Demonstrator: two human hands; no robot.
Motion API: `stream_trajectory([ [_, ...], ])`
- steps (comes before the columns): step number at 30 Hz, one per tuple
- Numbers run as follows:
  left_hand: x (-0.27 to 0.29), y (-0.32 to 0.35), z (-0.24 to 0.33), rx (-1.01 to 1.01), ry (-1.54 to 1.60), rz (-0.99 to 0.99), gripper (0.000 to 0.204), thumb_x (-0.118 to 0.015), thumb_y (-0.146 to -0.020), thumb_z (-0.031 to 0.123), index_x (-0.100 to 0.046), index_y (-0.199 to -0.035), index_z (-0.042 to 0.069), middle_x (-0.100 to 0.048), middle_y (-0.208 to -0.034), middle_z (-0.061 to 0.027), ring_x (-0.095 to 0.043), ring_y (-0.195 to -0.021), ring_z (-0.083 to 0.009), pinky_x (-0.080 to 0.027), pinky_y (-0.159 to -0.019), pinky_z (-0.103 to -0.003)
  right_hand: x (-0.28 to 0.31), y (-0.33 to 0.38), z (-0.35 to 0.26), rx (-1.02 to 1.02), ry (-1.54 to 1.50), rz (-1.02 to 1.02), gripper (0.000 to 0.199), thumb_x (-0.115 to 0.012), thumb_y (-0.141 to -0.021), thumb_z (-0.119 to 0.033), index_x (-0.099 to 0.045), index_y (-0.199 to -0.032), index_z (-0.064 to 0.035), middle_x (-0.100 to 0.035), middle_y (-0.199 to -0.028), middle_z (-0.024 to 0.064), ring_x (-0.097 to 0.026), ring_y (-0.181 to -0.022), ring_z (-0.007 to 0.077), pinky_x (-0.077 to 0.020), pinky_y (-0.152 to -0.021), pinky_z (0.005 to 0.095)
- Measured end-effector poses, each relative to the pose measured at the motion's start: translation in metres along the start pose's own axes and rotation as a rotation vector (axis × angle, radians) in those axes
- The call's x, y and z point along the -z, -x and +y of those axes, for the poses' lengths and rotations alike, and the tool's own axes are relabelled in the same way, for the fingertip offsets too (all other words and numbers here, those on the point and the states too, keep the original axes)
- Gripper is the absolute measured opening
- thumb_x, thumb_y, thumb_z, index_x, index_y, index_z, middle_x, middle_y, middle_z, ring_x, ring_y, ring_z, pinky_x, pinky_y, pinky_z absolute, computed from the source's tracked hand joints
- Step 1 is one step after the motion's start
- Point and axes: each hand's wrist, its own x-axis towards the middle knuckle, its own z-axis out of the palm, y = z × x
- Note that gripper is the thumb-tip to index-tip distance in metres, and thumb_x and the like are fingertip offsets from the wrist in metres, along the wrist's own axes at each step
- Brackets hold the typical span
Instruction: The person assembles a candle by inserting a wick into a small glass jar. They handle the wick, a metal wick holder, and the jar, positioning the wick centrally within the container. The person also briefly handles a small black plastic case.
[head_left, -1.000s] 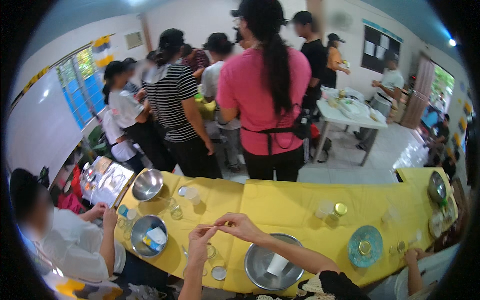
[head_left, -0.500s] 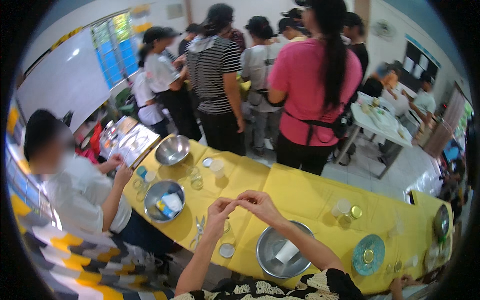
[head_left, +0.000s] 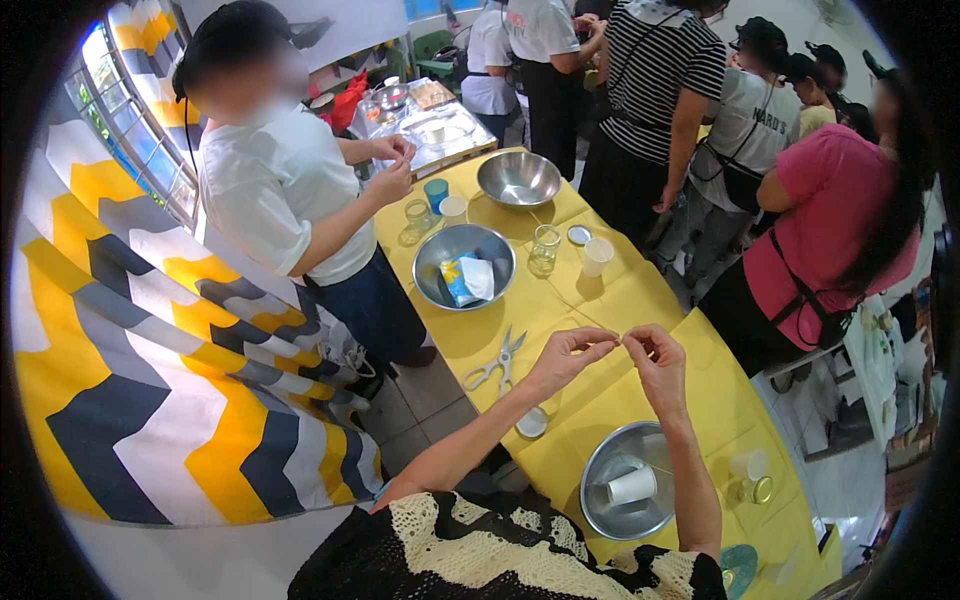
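Note:
Over the yellow-covered table [head_left: 565, 425], my left hand [head_left: 572, 360] and my right hand [head_left: 656, 368] are raised close together, each in a pinch at thumb and fingertips. Whatever lies between the fingertips is too small to make out. Nearer to me, beside my right forearm, stands a steel mixing bowl [head_left: 592, 505] with a white paper cup [head_left: 632, 487] lying on its side in it. Left of my left hand are scissors [head_left: 497, 366] with their blades apart. A round jar lid [head_left: 532, 423] lies beside my left forearm.
Farther up the table are a steel bowl [head_left: 428, 262] holding a blue-and-white packet [head_left: 468, 280], another bowl [head_left: 519, 181], a glass jar [head_left: 543, 250] and a paper cup [head_left: 597, 257]. A person in white [head_left: 285, 190] stands at the left edge, hands pinched together. Others stand beyond the table.
The view has swung to the left, so the curtain and the person in white fill more of it. My fingertips were together; now a small gap shows between my hands.

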Motion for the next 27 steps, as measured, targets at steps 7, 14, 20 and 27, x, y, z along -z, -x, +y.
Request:
stream_trajectory([
  [7,0.013,0.004,0.001,-0.109,-0.35,0.127,0.02,-0.069,-0.084,0.016,-0.071,-0.097,0.0,-0.07,-0.095,-0.0092,-0.064,-0.084,-0.0141,-0.05,-0.077,-0.028,-0.015,-0.007,0.002,-0.098,-0.131,-0.075,0.007,-0.065,-0.086,-0.008,-0.063,-0.087,-0.0011,-0.059,-0.074,-0.003,-0.048,-0.064,0.0032,-0.0388,-0.057,0.0194],
  [14,0.013,0.002,0.003,-0.063,-0.296,0.157,0.02,-0.07,-0.084,0.015,-0.07,-0.097,0.0,-0.069,-0.092,-0.0094,-0.064,-0.082,-0.0141,-0.051,-0.072,-0.027,-0.023,-0.015,0.0,-0.145,-0.237,-0.078,0.009,-0.064,-0.087,-0.011,-0.063,-0.089,-0.0017,-0.058,-0.074,-0.0033,-0.047,-0.063,0.0025,-0.0377,-0.055,0.019],
  [20,0.016,0.003,0.007,-0.08,-0.4,0.162,0.021,-0.07,-0.084,0.016,-0.069,-0.096,-0.001,-0.069,-0.092,-0.0097,-0.064,-0.084,-0.0149,-0.05,-0.076,-0.028,-0.02,-0.018,0.002,-0.124,-0.162,-0.151,0.01,-0.064,-0.087,-0.011,-0.063,-0.087,-0.0008,-0.058,-0.073,-0.0032,-0.047,-0.062,0.0025,-0.0375,-0.054,0.0191],
  [27,0.017,0.001,0.004,-0.168,-0.375,0.155,0.015,-0.07,-0.082,0.011,-0.069,-0.092,0.0,-0.068,-0.088,-0.0094,-0.063,-0.084,-0.0167,-0.049,-0.076,-0.029,-0.018,-0.018,-0.004,-0.083,-0.08,-0.141,0.015,-0.063,-0.086,-0.013,-0.064,-0.087,0.0018,-0.058,-0.07,-0.0017,-0.048,-0.061,0.0037,-0.0383,-0.053,0.0205],
])
